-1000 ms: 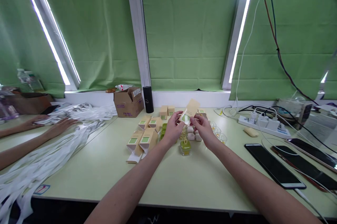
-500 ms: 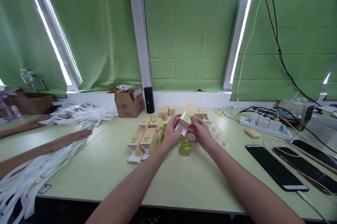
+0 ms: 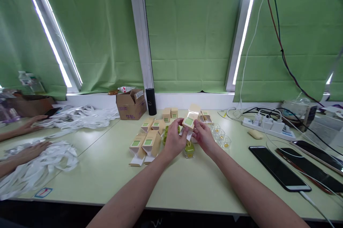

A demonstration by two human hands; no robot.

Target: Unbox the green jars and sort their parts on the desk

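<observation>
Between my two hands, above the table, is a small beige carton (image 3: pixel 191 116) with a green window and a pale flap at its lower end. My left hand (image 3: pixel 173 138) grips its left side, fingers closed. My right hand (image 3: pixel 205 136) pinches its lower right side. Just below stands a small clear jar with a green lid (image 3: pixel 189 149); more green-lidded jars (image 3: pixel 165 136) show partly behind my left hand. To the left, several similar cartons (image 3: pixel 151 143) stand with white flaps out. Clear little cups (image 3: pixel 222 137) sit right of my right hand.
A cardboard box (image 3: pixel 131 105) and a black cylinder (image 3: pixel 151 101) stand at the back. Phones (image 3: pixel 278 167) and a power strip (image 3: pixel 268 128) with cables lie at right. At left, another person's hands (image 3: pixel 32 151) rest on piled white straps (image 3: pixel 61 156).
The carton in my hands has tilted slightly and its window catches more light. The other person's nearer hand has moved left, gathering the white straps into a heap.
</observation>
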